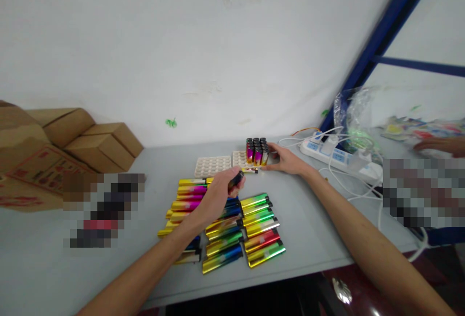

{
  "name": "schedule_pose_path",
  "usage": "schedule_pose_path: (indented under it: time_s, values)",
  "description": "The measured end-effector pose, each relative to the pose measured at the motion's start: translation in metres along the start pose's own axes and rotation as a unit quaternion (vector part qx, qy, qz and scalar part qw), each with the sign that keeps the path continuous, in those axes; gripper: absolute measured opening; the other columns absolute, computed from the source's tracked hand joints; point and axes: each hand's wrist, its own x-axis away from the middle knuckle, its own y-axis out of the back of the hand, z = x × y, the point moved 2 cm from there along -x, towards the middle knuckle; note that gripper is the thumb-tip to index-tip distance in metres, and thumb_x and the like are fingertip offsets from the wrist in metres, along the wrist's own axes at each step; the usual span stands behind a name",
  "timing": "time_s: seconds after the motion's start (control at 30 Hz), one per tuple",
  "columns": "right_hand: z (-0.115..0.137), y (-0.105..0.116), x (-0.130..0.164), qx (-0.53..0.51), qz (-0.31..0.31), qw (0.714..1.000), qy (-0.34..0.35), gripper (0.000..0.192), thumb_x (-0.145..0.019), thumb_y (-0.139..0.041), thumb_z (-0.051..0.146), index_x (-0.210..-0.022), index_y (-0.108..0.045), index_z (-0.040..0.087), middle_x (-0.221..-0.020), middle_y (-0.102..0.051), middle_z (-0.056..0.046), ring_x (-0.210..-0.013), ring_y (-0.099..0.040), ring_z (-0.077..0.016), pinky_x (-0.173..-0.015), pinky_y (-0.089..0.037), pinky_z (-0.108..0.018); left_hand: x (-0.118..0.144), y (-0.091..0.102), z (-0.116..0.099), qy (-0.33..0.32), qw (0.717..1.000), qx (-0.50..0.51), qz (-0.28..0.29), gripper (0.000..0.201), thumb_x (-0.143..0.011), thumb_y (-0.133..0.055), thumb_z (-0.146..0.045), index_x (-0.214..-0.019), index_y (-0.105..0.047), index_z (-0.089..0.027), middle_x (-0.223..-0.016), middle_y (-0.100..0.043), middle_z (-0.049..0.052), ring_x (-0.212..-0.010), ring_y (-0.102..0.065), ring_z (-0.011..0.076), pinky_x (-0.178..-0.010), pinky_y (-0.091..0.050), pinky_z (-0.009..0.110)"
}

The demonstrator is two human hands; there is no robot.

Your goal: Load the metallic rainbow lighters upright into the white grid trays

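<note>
My left hand [218,190] is closed around a lighter [237,179], its dark top poking out past the fingers. Beneath and around it, rows of shiny metallic lighters [263,229] lie flat on the table in gold, green, blue, red and magenta. My right hand [286,161] has thumb and forefinger apart at the right side of a block of upright lighters [257,151]; fingertips behind the block are partly hidden. These lighters stand in a pale holed tray [238,160]. One more lighter [250,170] lies at the tray's front edge, close to my right thumb.
A second holed tray [212,165] sits to the left. Cardboard boxes [101,146] are stacked at far left. On the right are a white power strip [337,158] with trailing cables, a clear plastic bag [358,112], a blue frame [378,44] and another person's hand [443,146].
</note>
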Motion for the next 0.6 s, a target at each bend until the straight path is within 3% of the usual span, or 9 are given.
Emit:
schedule_pose_path:
  time_s: [0.23, 0.6]
  values:
    - [-0.0060, -0.0002, -0.0005, -0.002, 0.002, 1.000, 0.006, 0.086, -0.070, -0.083, 0.046, -0.143, -0.046, 0.020, -0.132, -0.061, -0.014, -0.112, -0.062, -0.0300, -0.096, -0.051, -0.047, -0.0013, 0.0014, 0.0027, 0.009, 1.000, 0.013, 0.012, 0.043, -0.093, -0.037, -0.051, -0.066, -0.047, -0.019, -0.055, -0.038, -0.003, -0.051, -0.033, 0.0113, -0.054, -0.029, 0.026]
    - [-0.0026, -0.0007, -0.0009, -0.012, 0.005, 1.000, 0.009, 0.084, -0.071, -0.083, 0.044, -0.143, -0.046, 0.019, -0.130, -0.063, -0.013, -0.111, -0.063, -0.0284, -0.094, -0.052, -0.044, 0.0007, -0.0006, -0.0036, 0.038, 0.999, -0.025, -0.014, 0.049, -0.092, -0.035, -0.059, -0.064, -0.044, -0.019, -0.053, -0.037, -0.004, -0.051, -0.032, 0.0115, -0.054, -0.027, 0.027]
